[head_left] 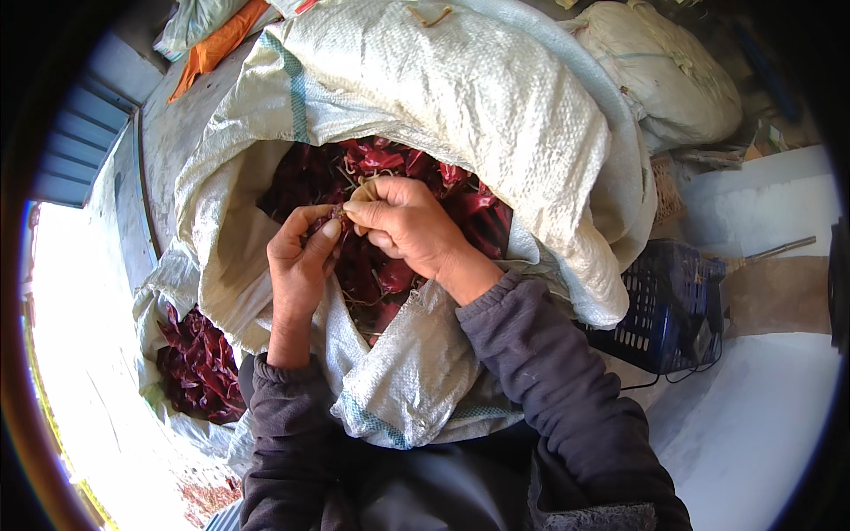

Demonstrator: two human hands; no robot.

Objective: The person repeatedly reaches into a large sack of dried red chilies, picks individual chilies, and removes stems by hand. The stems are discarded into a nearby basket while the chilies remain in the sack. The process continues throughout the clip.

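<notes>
Both hands meet over the mouth of a large white woven sack (505, 113) full of dried red chili peppers (378, 156). Between thumb and forefinger my left hand (299, 255) pinches a dark dried chili (337, 214), mostly covered by the fingers. My right hand (412, 226) grips the same chili at its stem end, thumb against forefinger. Something tan, like a finger cover, wraps a fingertip of the right hand. Loose chilies with pale stems lie below and around both hands.
At lower left a smaller white sack (147, 318) holds more dried red chilies (199, 372). A dark blue plastic crate (664, 299) with a black cable stands at right. Behind it rests a stuffed white sack (664, 73). An orange cloth or bag (216, 46) lies at upper left.
</notes>
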